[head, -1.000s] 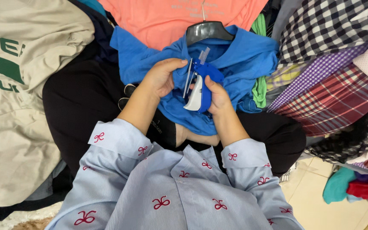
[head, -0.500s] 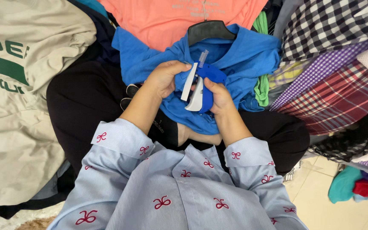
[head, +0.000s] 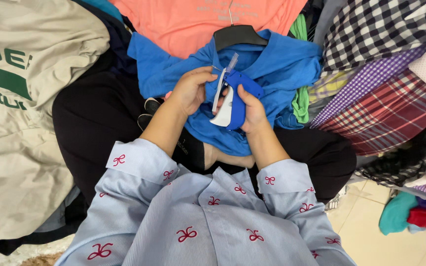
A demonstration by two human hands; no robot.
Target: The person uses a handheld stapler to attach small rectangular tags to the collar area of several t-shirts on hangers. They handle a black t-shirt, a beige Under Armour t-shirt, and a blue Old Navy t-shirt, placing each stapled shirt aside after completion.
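My right hand (head: 252, 111) grips a blue and white tagging gun (head: 230, 101) with a strip of clear plastic fasteners sticking up from its top. My left hand (head: 191, 91) pinches the blue T-shirt (head: 282, 69) right at the gun's needle tip. The blue T-shirt hangs on a black hanger (head: 236, 35) and drapes over my lap. Both forearms come out of rolled light-blue sleeves with red bow prints.
An orange T-shirt (head: 183, 24) lies behind the blue one. A beige bag with green print (head: 20, 98) fills the left. Checked and plaid shirts (head: 380, 83) pile up on the right, with a green garment (head: 301, 98) between. Crumpled clothes (head: 415, 216) lie on the tiled floor at lower right.
The tagging gun has tilted and shifted slightly up against the fabric. My left hand has closed in tighter on the shirt at the needle.
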